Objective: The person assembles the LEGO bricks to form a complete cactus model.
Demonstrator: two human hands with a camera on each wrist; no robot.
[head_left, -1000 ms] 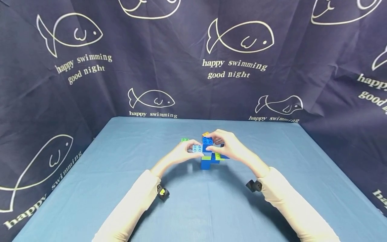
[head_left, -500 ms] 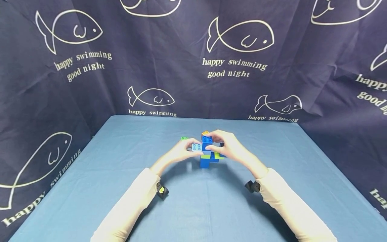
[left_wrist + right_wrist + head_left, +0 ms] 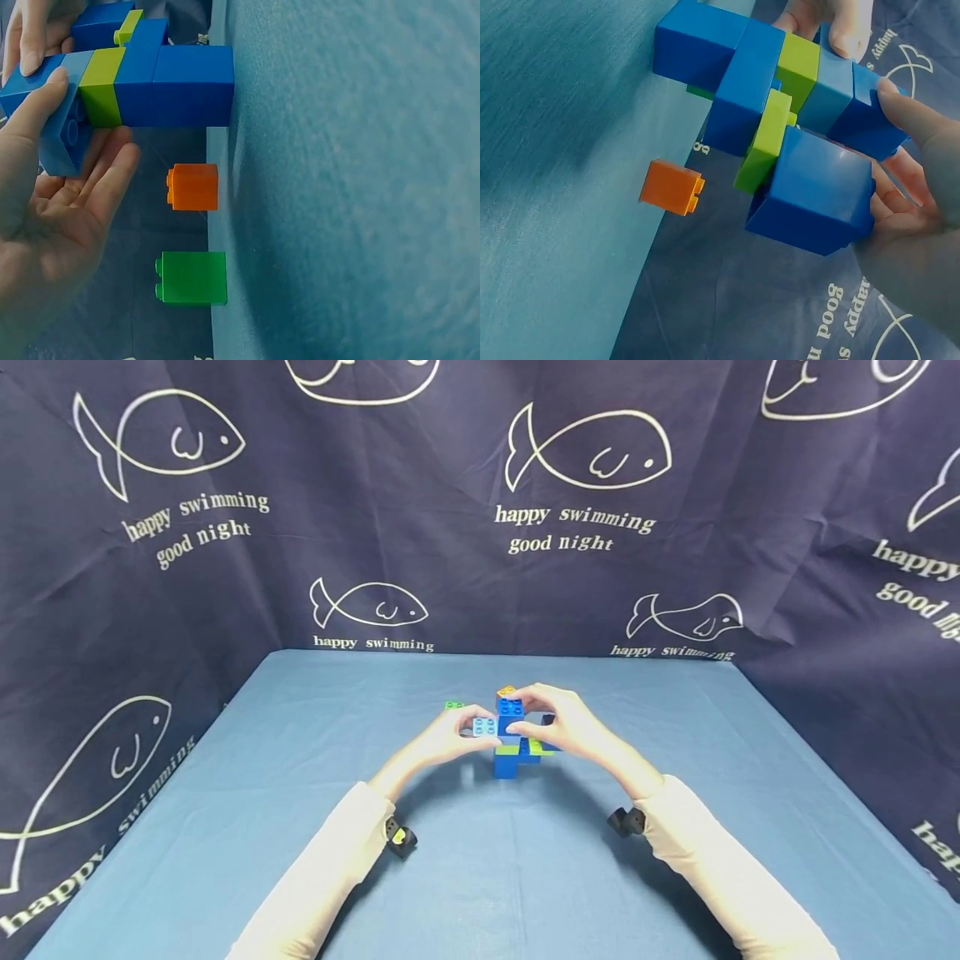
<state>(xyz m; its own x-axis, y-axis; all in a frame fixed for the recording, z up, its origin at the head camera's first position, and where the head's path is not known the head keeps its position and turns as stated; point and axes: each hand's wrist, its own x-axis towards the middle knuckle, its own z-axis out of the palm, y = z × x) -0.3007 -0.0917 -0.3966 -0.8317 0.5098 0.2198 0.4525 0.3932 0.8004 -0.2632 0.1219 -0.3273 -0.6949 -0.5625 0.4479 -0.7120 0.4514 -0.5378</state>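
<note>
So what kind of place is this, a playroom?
Probably a small set-up made for filming, not a playroom: one table under a blue cloth, fish-print curtains hung on three sides, and only toy bricks in two hands.

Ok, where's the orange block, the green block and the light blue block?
orange block [image 3: 193,187]: left wrist view, middle of its side face.
green block [image 3: 192,277]: left wrist view, middle of its side face.
light blue block [image 3: 486,726]: head view, its studded top.
</note>
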